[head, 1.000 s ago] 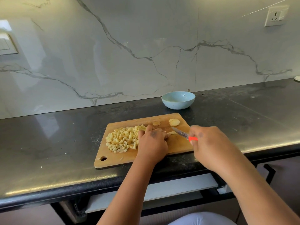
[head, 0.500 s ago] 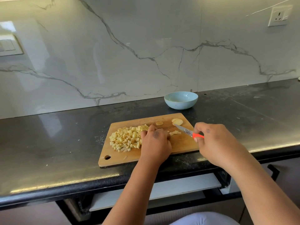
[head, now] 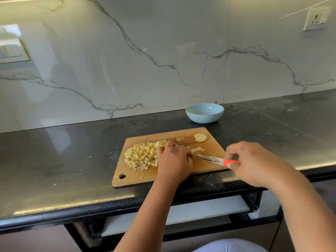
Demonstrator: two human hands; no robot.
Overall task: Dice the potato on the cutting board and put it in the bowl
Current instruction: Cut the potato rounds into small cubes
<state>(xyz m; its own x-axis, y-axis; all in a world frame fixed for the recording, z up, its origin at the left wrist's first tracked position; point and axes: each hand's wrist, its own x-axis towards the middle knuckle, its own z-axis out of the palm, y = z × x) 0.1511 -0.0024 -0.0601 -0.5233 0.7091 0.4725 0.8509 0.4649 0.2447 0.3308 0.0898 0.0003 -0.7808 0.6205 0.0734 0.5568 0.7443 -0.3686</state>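
Board at centre with dice left, left hand curled beside them, grip contents hidden, right hand pinched knife, bowl sat behind.

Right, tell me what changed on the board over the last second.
The right hand drew the knife back toward the near edge of the cutting board, blade lower and flatter. The left hand stayed beside the diced potato; slices and bowl unmoved.

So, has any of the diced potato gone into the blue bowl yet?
No: the blue bowl shows only its bare inside, while the diced potato lies heaped on the cutting board.
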